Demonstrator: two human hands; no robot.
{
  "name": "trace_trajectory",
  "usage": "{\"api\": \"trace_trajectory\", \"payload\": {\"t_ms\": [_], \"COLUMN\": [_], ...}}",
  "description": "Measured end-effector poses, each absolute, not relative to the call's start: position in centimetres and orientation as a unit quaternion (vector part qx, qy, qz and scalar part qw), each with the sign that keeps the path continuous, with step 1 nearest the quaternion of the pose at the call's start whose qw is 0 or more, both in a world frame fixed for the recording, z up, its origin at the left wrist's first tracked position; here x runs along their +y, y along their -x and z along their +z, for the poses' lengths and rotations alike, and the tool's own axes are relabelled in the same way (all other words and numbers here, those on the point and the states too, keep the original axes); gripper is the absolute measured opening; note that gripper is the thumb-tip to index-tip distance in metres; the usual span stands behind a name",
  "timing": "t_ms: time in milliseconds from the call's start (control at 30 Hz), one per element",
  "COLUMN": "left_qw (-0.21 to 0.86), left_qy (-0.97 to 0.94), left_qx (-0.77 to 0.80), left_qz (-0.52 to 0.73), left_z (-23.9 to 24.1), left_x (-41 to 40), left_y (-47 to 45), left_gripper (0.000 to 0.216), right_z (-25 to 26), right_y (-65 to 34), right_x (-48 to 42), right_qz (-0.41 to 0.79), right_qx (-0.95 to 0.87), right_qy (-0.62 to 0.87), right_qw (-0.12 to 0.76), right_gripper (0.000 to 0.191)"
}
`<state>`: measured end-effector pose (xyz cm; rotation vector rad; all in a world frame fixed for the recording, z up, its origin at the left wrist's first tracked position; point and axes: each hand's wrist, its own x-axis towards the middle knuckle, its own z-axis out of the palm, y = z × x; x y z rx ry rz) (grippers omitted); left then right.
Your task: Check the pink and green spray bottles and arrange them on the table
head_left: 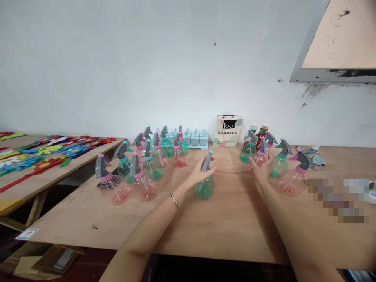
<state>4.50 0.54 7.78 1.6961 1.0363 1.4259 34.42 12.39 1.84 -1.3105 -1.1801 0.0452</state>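
My left hand is closed round the neck of a green spray bottle with a grey trigger head, at the middle of the table. To the right, my right hand is round a pink spray bottle, thumb on one side and fingers on the other; it partly hides the body. Beside that hand stand another green spray bottle, a pale green one and a large pink one. Several pink and green spray bottles are grouped on the left, each with a little coloured liquid.
Against the wall are a light blue mould tray, a paper bag and red-filled bottles. A small white bottle lies behind the right-hand group. Colourful hand-shaped pieces cover the left table. A blurred patch hides something at right.
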Motion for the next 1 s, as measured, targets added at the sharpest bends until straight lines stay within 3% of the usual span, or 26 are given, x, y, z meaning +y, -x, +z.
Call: {"api": "trace_trajectory", "payload": {"t_ms": [267, 400, 633, 1000], "left_qw": [0.312, 0.309, 0.480, 0.514], "left_qy": [-0.635, -0.582, -0.460, -0.495], "left_qx": [0.390, 0.352, 0.223, 0.293], "left_qz": [0.590, 0.664, 0.713, 0.636], "left_z": [7.2, 7.6, 7.9, 7.3], "left_x": [-0.6, -1.5, -2.8, -3.0], "left_y": [-4.1, -3.6, -3.5, -4.6], "left_gripper": [0.029, 0.025, 0.016, 0.028], "right_z": [-1.7, -3.1, -2.4, -2.1], "right_y": [-29.7, -26.6, -25.6, -25.7], "right_x": [10.0, 5.9, 3.3, 3.5], "right_qz": [0.098, 0.209, 0.278, 0.292], "right_qx": [-0.599, -0.660, -0.687, -0.686], "right_qy": [0.510, 0.431, 0.371, 0.366], "right_qw": [0.609, 0.579, 0.559, 0.556], "right_gripper": [0.092, 0.091, 0.085, 0.087]}}
